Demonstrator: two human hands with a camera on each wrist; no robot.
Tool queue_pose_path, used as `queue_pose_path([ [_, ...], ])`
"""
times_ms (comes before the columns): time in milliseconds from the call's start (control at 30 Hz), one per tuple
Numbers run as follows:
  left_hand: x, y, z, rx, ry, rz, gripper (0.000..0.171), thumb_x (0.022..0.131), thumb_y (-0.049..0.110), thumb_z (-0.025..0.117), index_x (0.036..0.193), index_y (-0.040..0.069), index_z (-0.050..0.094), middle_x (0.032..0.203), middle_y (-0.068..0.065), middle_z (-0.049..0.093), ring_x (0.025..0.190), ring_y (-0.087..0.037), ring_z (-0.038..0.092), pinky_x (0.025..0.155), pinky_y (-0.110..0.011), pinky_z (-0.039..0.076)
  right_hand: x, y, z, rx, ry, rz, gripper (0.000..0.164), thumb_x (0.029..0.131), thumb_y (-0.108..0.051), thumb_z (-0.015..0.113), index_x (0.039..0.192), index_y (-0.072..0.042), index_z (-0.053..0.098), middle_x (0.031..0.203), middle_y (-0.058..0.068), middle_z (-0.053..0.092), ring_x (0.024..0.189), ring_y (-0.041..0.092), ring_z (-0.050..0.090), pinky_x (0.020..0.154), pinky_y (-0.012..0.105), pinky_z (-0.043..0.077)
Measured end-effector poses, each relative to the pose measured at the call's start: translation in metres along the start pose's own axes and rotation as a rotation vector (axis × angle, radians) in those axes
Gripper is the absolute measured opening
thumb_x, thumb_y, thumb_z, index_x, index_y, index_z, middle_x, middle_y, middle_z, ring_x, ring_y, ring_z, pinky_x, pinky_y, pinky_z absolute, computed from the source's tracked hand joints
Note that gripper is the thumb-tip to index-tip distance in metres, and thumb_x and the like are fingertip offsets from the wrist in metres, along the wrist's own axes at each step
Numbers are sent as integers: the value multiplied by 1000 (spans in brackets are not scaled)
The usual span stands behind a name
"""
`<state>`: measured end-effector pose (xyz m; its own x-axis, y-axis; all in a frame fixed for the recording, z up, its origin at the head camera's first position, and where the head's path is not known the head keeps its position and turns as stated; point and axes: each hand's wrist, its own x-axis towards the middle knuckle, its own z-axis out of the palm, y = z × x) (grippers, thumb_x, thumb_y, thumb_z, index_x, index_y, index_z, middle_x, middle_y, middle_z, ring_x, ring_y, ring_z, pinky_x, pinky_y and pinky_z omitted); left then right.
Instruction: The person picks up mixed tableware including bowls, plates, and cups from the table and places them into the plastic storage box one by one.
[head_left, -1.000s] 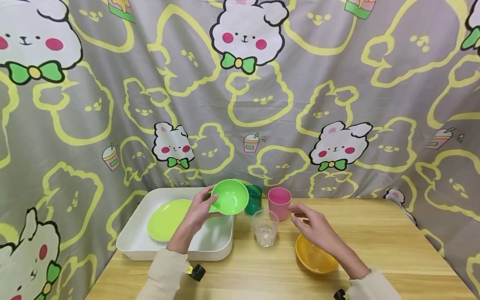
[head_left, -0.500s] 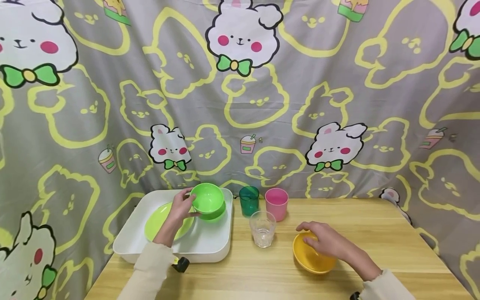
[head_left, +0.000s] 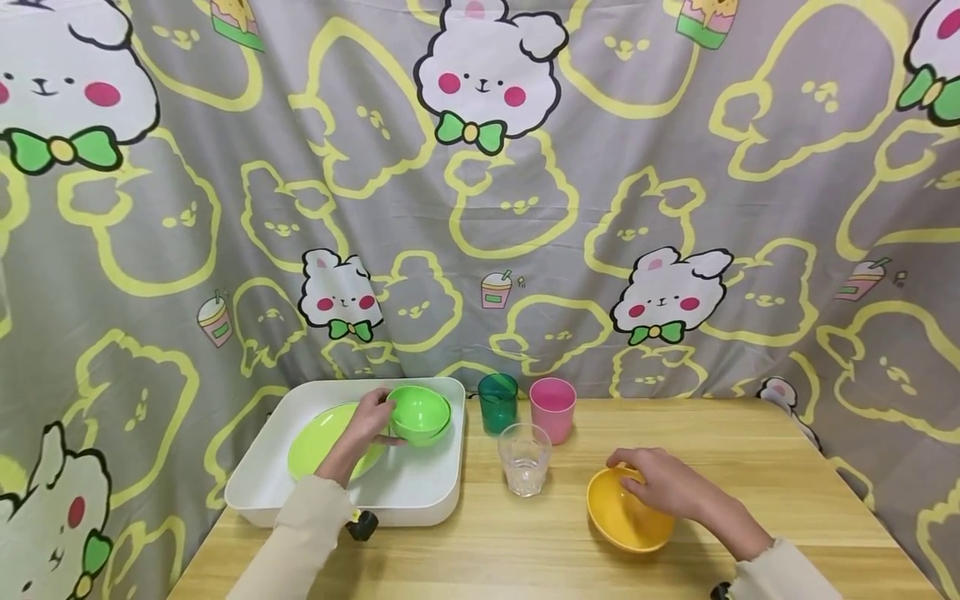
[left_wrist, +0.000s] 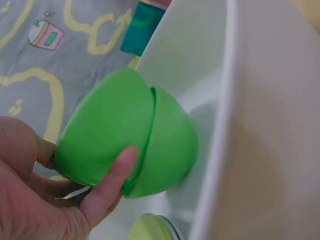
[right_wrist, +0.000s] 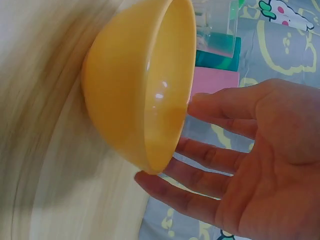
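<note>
In the head view my left hand (head_left: 366,422) grips a light green bowl (head_left: 417,408) by its left side, over the white tray. The left wrist view shows this bowl tilted inside a second green bowl (left_wrist: 172,142), with a finger lying along its outer wall. My right hand (head_left: 663,482) is at the orange bowl (head_left: 626,521), which stands on the table. Seen from the right wrist, its fingers (right_wrist: 200,177) are spread at the bowl's rim and not closed round it; whether they touch it is hard to tell.
A lime-green plate (head_left: 322,442) lies in the white tray (head_left: 251,483). Right of the tray stand a dark green cup (head_left: 498,408), a pink cup (head_left: 553,417) and a clear glass (head_left: 525,467) on the wooden table (head_left: 787,492). A patterned curtain (head_left: 525,233) hangs behind.
My left hand has carried the green bowl left and down into the other green bowl in the tray. My right hand has moved from beside the pink cup to the orange bowl's rim.
</note>
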<state>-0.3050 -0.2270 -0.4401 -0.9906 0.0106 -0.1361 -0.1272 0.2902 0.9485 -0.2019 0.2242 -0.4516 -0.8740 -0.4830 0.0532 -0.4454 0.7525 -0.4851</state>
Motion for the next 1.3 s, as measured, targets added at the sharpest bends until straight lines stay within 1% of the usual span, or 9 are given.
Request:
queue_pose_path([
  [233, 3, -4, 5, 12, 31, -5, 44, 101, 1, 32, 141, -17, 38, 130, -36, 44, 102, -41, 59, 65, -42, 65, -6, 9, 2, 1, 1, -28, 25, 89, 2, 73, 112, -5, 68, 109, 17, 72, 99, 41, 68, 84, 58, 57],
  [333, 3, -4, 4, 7, 23, -6, 45, 100, 0, 33, 142, -17, 36, 130, -36, 44, 99, -40, 60, 65, -42, 65, -7, 11, 3, 4, -3, -19, 26, 88, 4, 73, 112, -6, 67, 107, 15, 72, 94, 35, 68, 79, 53, 59],
  [533, 2, -8, 2, 1, -8, -21, 44, 100, -6, 37, 141, -20, 35, 129, -36, 42, 98, -39, 60, 72, -46, 65, -10, 14, 5, 39, -21, 24, 30, 86, 8, 72, 112, -5, 66, 100, 11, 71, 86, 24, 66, 69, 38, 57],
  [700, 3, -7, 2, 7, -19, -36, 47, 97, -10, 39, 142, -21, 33, 122, -35, 41, 96, -37, 59, 73, -44, 65, -14, 14, 6, 155, -27, 99, 32, 86, 12, 66, 115, -3, 64, 95, 15, 68, 81, 24, 64, 51, 28, 55],
  [767, 3, -6, 2, 6, -25, -38, 48, 97, -11, 40, 143, -21, 32, 119, -33, 40, 94, -36, 58, 73, -43, 65, -16, 14, 6, 203, -24, 119, 33, 86, 14, 63, 115, -2, 63, 94, 18, 67, 77, 25, 64, 45, 28, 55],
  [867, 4, -5, 1, 11, -34, -38, 49, 96, -12, 40, 144, -22, 32, 117, -33, 40, 92, -35, 58, 72, -42, 65, -19, 13, 6, 252, -16, 159, 36, 85, 17, 59, 117, -1, 62, 92, 17, 65, 72, 23, 65, 42, 29, 56],
  [1000, 4, -5, 1, 22, -39, -35, 50, 95, -12, 40, 143, -23, 32, 116, -35, 43, 92, -36, 60, 73, -41, 65, -21, 13, 9, 298, -1, 215, 41, 84, 19, 57, 119, -2, 62, 89, 14, 62, 68, 22, 64, 43, 30, 57],
  [1200, 4, -9, 1, 1, -26, -41, 45, 98, -10, 44, 141, -22, 37, 112, -31, 45, 85, -31, 61, 75, -44, 64, -26, 17, 10, 342, 29, 246, 42, 84, 18, 56, 121, -2, 61, 86, 11, 61, 69, 21, 65, 45, 32, 59],
  [1300, 4, -11, 1, 3, -21, -36, 44, 100, -8, 45, 141, -21, 38, 114, -32, 46, 85, -30, 62, 75, -44, 64, -31, 19, 8, 386, 31, 262, 42, 86, 16, 56, 124, -1, 60, 88, 12, 61, 70, 23, 65, 47, 34, 60],
])
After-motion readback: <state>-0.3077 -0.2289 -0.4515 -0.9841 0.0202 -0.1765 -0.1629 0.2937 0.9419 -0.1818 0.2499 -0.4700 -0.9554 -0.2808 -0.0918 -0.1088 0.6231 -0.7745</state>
